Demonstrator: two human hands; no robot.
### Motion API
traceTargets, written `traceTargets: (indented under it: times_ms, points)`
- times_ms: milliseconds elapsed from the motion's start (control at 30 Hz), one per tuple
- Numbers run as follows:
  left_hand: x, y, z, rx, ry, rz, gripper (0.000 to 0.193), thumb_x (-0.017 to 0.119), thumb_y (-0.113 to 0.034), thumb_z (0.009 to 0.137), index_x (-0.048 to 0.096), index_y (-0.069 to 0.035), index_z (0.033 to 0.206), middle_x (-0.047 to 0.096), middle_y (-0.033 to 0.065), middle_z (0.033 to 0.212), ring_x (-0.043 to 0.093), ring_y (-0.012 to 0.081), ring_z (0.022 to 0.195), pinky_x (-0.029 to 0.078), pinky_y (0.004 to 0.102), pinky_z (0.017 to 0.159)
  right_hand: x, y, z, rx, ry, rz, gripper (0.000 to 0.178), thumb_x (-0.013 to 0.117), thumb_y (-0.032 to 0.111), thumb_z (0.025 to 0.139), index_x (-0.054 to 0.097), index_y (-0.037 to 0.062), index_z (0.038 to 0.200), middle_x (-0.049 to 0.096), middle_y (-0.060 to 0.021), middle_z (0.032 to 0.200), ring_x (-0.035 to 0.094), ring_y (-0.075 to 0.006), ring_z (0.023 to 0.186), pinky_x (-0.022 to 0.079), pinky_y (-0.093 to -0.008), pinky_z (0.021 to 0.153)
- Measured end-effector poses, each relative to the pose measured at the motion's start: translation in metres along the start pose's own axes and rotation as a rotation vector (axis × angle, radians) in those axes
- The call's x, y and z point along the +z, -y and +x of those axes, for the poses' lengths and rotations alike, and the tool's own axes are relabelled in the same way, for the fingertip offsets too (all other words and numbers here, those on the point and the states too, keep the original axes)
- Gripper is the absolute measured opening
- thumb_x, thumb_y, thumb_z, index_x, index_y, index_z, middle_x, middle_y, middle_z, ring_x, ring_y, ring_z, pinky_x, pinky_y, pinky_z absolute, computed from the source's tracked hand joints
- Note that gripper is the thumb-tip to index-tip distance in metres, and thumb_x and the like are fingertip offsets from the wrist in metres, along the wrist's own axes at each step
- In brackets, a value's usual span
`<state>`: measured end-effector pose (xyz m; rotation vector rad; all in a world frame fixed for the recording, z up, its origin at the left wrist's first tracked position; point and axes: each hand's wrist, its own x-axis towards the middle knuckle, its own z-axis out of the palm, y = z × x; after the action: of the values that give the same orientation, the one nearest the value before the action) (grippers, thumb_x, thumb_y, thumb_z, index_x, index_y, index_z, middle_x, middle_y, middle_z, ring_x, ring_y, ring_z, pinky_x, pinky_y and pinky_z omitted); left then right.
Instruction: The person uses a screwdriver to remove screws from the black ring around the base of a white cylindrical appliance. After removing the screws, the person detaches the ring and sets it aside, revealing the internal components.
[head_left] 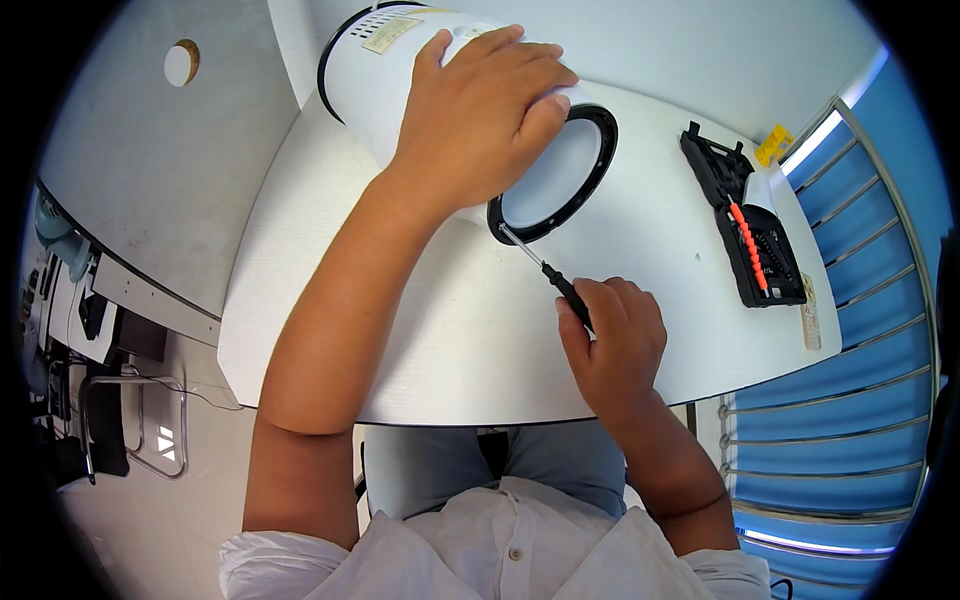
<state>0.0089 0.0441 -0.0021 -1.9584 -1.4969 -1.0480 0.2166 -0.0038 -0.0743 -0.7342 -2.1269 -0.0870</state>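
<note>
Gripping the screwdriver (572, 298), right hand (620, 340) is clamped round its black handle above the table (430, 370), shaft angled up-left, tip at the lower part of the black ring (611, 140) on the cylinder's near end (can't tell if it's seated in a screw). Left hand (485, 120) lies over the white cylinder (378, 115), fingers slightly apart, cylinder on its side at the back. Farther right: open black kit (728, 238) holding an orange rod (748, 245), then metal rails (905, 212).

A white cylindrical appliance (375, 90) lay on its side on a white table (440, 350), its near end ringed by a black rim (609, 140), against whose lower edge a slanted, black-handled Phillips-type screwdriver (556, 277) rested its metal tip.
</note>
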Motion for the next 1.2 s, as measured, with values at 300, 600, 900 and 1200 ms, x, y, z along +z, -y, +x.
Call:
traceTargets:
  times_ms: [300, 600, 900, 1200]
  points:
    - [0.007, 0.002, -0.002, 0.027, -0.094, -0.009, 0.031, 0.048, -0.030, 0.090, 0.068, -0.015, 0.108, 0.063, 0.0034, 0.123, 0.047, 0.0268, 0.128, 0.023, 0.0581, 0.109, -0.014, -0.004, 0.023, 0.748, 0.342, 0.739, 0.010, 0.061, 0.011, 0.087, 0.055, 0.0026, 0.087, 0.045, 0.0000, 0.061, 0.039, -0.0106, 0.051, 0.033, -0.0298, 0.049]
    - [0.002, -0.006, -0.003, -0.027, -0.019, 0.044, 0.032, 0.044, -0.023, 0.089, 0.065, -0.016, 0.113, 0.057, 0.0030, 0.133, 0.042, 0.0258, 0.134, 0.018, 0.0550, 0.112, -0.014, -0.010, 0.022, 1.253, 0.454, 1.273, 0.010, 0.054, 0.013, 0.090, 0.050, 0.0040, 0.095, 0.040, 0.0013, 0.057, 0.032, -0.0089, 0.048, 0.033, -0.0283, 0.051]
    - [0.000, -0.010, -0.002, -0.036, -0.019, 0.090, 0.033, 0.044, -0.025, 0.090, 0.065, -0.016, 0.114, 0.057, 0.0029, 0.133, 0.043, 0.0248, 0.133, 0.019, 0.0549, 0.111, -0.002, -0.015, 0.003, 0.181, 0.134, 0.242, 0.021, 0.067, 0.003, 0.077, 0.058, 0.0045, 0.096, 0.054, -0.0050, 0.075, 0.052, -0.0174, 0.062, 0.040, -0.0324, 0.055]
    - [-0.014, 0.024, 0.020, -0.003, -0.010, -0.138, 0.042, 0.050, -0.040, 0.090, 0.064, -0.018, 0.123, 0.053, 0.0048, 0.138, 0.044, 0.0273, 0.129, 0.023, 0.0513, 0.111, -0.003, -0.026, 0.004, -0.058, 0.017, 0.032, 0.025, 0.074, 0.011, 0.075, 0.063, 0.0058, 0.097, 0.051, -0.0047, 0.073, 0.051, -0.0209, 0.060, 0.040, -0.0331, 0.051]
